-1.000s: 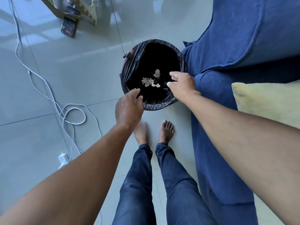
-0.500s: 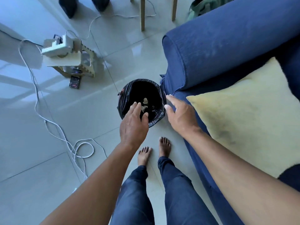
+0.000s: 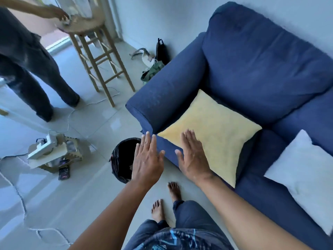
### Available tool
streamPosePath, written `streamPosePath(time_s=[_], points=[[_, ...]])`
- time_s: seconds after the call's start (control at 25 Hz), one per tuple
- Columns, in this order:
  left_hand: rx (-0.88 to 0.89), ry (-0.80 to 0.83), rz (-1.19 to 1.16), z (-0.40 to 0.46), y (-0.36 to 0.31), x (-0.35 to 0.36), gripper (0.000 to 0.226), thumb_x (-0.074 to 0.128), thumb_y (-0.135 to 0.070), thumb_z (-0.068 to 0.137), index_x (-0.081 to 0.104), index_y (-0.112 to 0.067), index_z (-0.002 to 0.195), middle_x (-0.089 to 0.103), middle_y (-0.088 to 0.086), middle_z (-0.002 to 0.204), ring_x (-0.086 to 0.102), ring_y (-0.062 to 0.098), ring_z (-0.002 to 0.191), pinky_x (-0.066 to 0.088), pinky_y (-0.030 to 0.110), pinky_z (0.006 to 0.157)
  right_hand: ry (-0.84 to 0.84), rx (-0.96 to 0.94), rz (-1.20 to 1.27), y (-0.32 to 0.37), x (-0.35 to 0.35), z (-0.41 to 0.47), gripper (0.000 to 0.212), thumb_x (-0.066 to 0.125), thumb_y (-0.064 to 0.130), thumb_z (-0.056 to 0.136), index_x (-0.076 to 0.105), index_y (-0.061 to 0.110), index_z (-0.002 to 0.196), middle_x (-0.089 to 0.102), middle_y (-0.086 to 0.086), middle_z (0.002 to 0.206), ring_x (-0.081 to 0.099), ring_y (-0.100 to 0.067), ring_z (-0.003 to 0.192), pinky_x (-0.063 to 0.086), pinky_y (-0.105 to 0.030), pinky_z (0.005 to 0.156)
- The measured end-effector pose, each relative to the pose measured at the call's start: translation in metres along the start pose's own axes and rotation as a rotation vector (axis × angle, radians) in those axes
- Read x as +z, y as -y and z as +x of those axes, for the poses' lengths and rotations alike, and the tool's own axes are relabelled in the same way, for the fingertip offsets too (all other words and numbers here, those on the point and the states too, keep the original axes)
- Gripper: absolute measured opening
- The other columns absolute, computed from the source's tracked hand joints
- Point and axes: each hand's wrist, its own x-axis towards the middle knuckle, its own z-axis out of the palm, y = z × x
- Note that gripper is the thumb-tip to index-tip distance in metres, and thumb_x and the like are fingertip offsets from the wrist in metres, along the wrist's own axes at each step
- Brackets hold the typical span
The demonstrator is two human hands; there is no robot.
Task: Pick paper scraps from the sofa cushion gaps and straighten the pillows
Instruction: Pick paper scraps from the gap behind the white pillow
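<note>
Both the left hand and right hand are reaching flat-fingered and empty toward the yellow pillow lying askew on the sofa (white pillow at 4 o'clock), so straightening is seemingly just beginning, with the bin at 9 o'clock.

A person's 2 bare forearms reach forward from the bottom of the view. The left hand and right hand are held side by side, palms down, fingers straight and slightly spread, holding nothing. 2 bare feet stand below, legs in blue jeans.
</note>
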Motion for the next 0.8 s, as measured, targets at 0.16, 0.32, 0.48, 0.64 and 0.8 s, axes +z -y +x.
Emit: streamPosePath(time_s=[0.16,0.32,0.48,0.64,0.8], points=[[0.228,0.058,0.087,0.001,-0.05,0.005,0.069,0.032,-0.047,0.103,0.006,-0.015,0.159,-0.007,0.005,0.167,-0.013,0.018,0.153,0.0,0.039,0.125,-0.125,0.159,-0.028,-0.033,-0.029,-0.049,0.064,0.038,0.027,0.105,0.009,0.008,0.159,-0.003,-0.013,0.168,-0.007,-0.027,0.156,0.01,-0.047,0.126],[0.393,0.14,0.126,-0.008,-0.098,0.024,0.071,0.037,-0.046,0.103,0.007,-0.014,0.159,-0.007,0.006,0.167,-0.013,0.021,0.153,0.002,0.041,0.125,-0.204,0.316,-0.041,-0.07,-0.047,-0.098,0.066,0.038,0.027,0.106,0.005,0.008,0.159,-0.007,-0.013,0.168,-0.011,-0.026,0.156,0.008,-0.048,0.127],[0.595,0.243,0.144,-0.033,-0.159,0.051,0.07,0.033,-0.046,0.104,0.003,-0.015,0.159,-0.011,0.004,0.166,-0.015,0.018,0.152,-0.001,0.04,0.125,-0.326,0.476,-0.052,-0.117,-0.064,-0.158,0.068,0.041,0.027,0.104,0.006,0.008,0.16,-0.007,-0.011,0.168,-0.012,-0.026,0.155,0.009,-0.05,0.126],[0.736,0.301,0.171,-0.059,-0.222,0.081,0.068,0.032,-0.044,0.105,0.005,-0.014,0.159,-0.011,0.004,0.166,-0.014,0.018,0.153,-0.001,0.04,0.124,-0.403,0.62,-0.052,-0.165,-0.084,-0.219,0.068,0.042,0.029,0.104,0.008,0.01,0.16,-0.005,-0.01,0.168,-0.008,-0.025,0.156,0.012,-0.05,0.126],[0.812,0.327,0.156,-0.092,-0.299,0.118,0.068,0.033,-0.043,0.104,0.005,-0.014,0.159,-0.008,0.003,0.167,-0.012,0.018,0.153,0.001,0.039,0.125,-0.458,0.735,-0.061,-0.22,-0.11,-0.289,0.067,0.043,0.03,0.104,0.012,0.01,0.159,-0.001,-0.011,0.168,-0.004,-0.027,0.156,0.015,-0.051,0.125]])
